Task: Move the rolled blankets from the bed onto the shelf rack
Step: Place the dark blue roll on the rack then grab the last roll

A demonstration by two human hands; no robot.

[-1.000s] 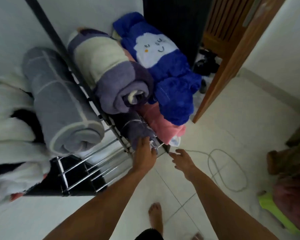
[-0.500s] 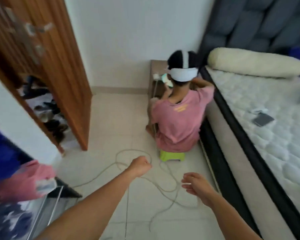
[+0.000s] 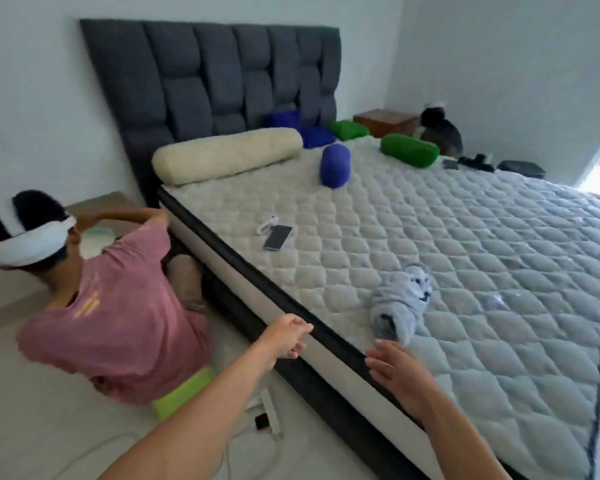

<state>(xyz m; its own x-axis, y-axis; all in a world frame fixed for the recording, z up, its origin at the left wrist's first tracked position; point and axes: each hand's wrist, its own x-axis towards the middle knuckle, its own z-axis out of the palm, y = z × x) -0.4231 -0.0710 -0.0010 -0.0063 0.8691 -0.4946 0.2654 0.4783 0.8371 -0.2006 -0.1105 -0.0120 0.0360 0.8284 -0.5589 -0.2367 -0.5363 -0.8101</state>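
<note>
A light grey-blue rolled blanket [image 3: 400, 304] lies near the bed's near edge. Farther back on the quilted mattress [image 3: 499, 258] lie a blue roll [image 3: 335, 164], a green roll [image 3: 409, 150], another green roll [image 3: 349, 129] and a dark blue one [image 3: 314, 135] by the headboard. My left hand [image 3: 286, 336] hovers at the mattress edge, fingers loosely curled, holding nothing. My right hand [image 3: 397, 370] is spread open just short of the grey-blue roll. The shelf rack is out of view.
A person in a pink shirt [image 3: 118, 323] sits on a green stool [image 3: 184, 393] on the floor left of the bed. A cream bolster [image 3: 227, 154], a phone [image 3: 278, 237] and a charger lie on the mattress. A power strip [image 3: 269, 412] and cables lie on the floor.
The view has swung from the shelf rack, past the door, to the bed. Both empty hands have come forward to the mattress edge near the grey-blue roll.
</note>
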